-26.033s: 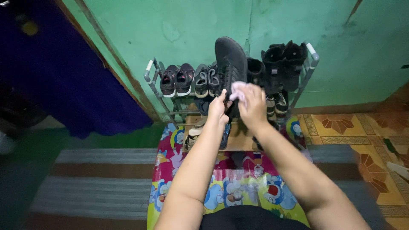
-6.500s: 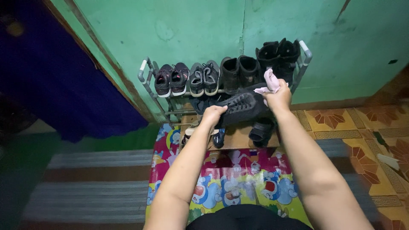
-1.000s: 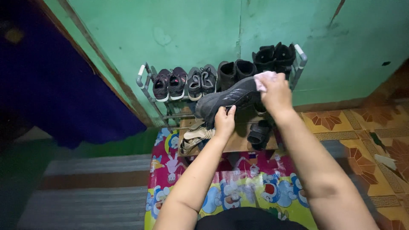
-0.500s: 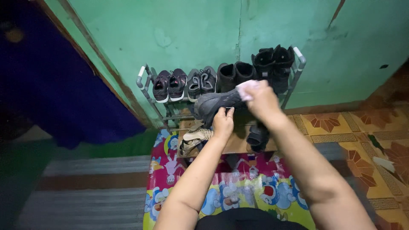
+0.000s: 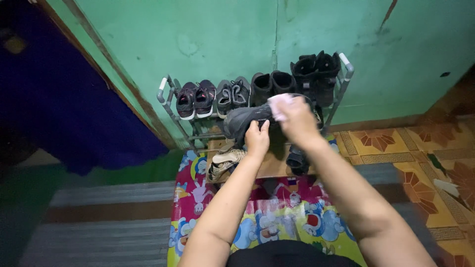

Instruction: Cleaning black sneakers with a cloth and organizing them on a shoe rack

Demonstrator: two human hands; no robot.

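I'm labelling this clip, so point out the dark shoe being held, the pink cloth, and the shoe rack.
dark shoe (image 5: 240, 121), head view, on its toe end.
pink cloth (image 5: 278, 101), head view, on the bunched part above the fingers.
shoe rack (image 5: 163, 90), head view, on its left post.

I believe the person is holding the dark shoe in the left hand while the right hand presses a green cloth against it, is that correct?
Not quite: the cloth is pale pink, not green; the wall behind is what is green. The head view shows the left hand gripping the dark shoe from below while the right hand presses the cloth against it.

Bare forearms, dark garment below
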